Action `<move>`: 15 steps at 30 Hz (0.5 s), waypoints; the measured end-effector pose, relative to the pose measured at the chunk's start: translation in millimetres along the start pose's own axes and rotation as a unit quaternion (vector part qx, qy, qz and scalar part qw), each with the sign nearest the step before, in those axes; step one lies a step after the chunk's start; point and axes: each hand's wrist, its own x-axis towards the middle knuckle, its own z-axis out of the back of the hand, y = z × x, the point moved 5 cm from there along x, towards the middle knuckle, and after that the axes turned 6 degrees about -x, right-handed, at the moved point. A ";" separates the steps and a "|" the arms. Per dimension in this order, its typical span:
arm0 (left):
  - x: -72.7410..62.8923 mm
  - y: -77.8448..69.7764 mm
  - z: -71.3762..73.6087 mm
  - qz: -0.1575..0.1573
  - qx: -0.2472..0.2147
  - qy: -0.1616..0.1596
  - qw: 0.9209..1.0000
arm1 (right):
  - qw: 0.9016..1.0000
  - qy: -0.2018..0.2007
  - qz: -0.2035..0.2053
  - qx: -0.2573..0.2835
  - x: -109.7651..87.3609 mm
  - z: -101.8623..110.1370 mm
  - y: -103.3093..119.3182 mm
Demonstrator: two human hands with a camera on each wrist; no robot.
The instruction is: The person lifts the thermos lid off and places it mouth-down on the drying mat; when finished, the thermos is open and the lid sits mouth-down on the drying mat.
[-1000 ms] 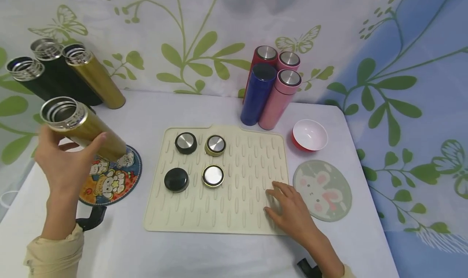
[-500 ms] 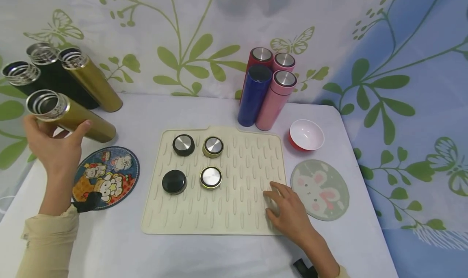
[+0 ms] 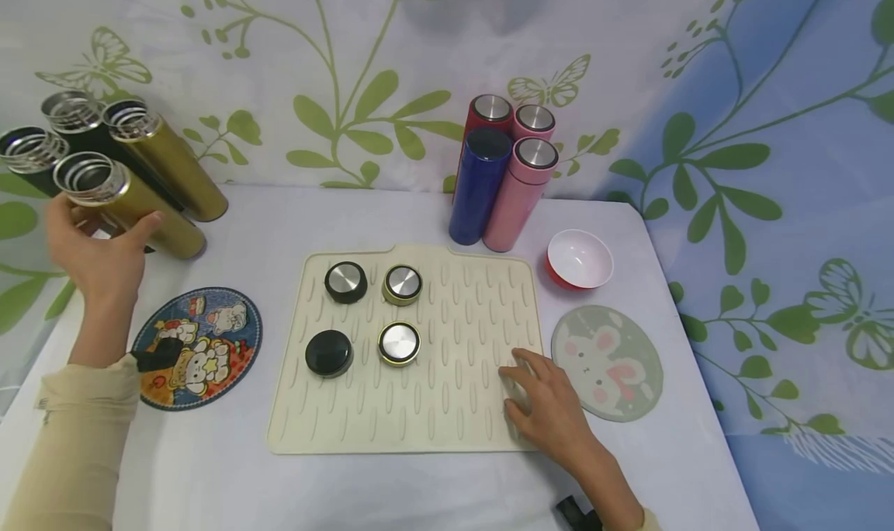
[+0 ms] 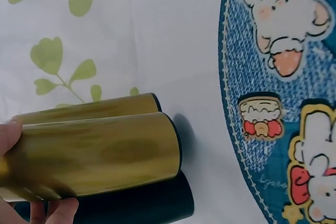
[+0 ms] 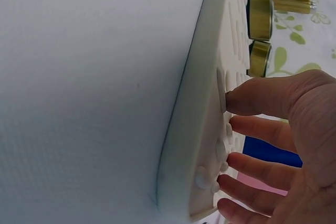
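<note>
My left hand (image 3: 98,263) grips a lidless gold thermos flask (image 3: 155,222), thumb on one side and fingers on the other. Its open metal mouth faces up; I cannot tell whether its base touches the table. Close behind it stand a second gold flask (image 3: 174,166) and two black flasks (image 3: 31,152), also without lids. In the left wrist view, the gripped flask (image 4: 105,153) lies against its neighbours. My right hand (image 3: 552,403) rests with loosely bent fingers on the right side of a cream ribbed mat (image 3: 461,418), holding nothing.
On the mat sit two black lids (image 3: 329,353) and two gold lids (image 3: 400,344). A blue flask (image 3: 479,189), a red one and two pink flasks (image 3: 517,209) stand at the back. A bowl (image 3: 580,258) and rabbit coaster (image 3: 608,364) lie right, a cartoon coaster (image 3: 202,352) left.
My left hand has carried the gold flask back and left, off the cartoon coaster to the group of lidless flasks. The right hand has stayed on the mat. The head view has shifted slightly.
</note>
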 end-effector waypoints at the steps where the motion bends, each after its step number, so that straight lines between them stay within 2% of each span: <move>1: 2.8 1.9 -1.4 -0.004 -0.002 -0.002 1.000 | 1.000 0.000 0.000 -0.001 0.0 -0.1 0.3; 4: 10.1 6.2 -4.8 -0.030 -0.004 -0.015 0.999 | 1.000 -0.001 -0.003 0.000 -0.2 0.5 0.9; 8: 17.8 9.8 -9.0 -0.039 -0.018 -0.024 0.999 | 1.000 0.003 -0.008 0.002 0.0 0.8 1.2; 11: 22.1 12.6 -11.9 -0.009 -0.033 -0.024 0.999 | 1.000 0.007 -0.010 0.003 0.8 0.1 1.3; 15: 22.4 14.4 -15.5 0.044 -0.026 -0.024 0.998 | 1.000 0.006 -0.010 0.003 2.0 0.1 1.5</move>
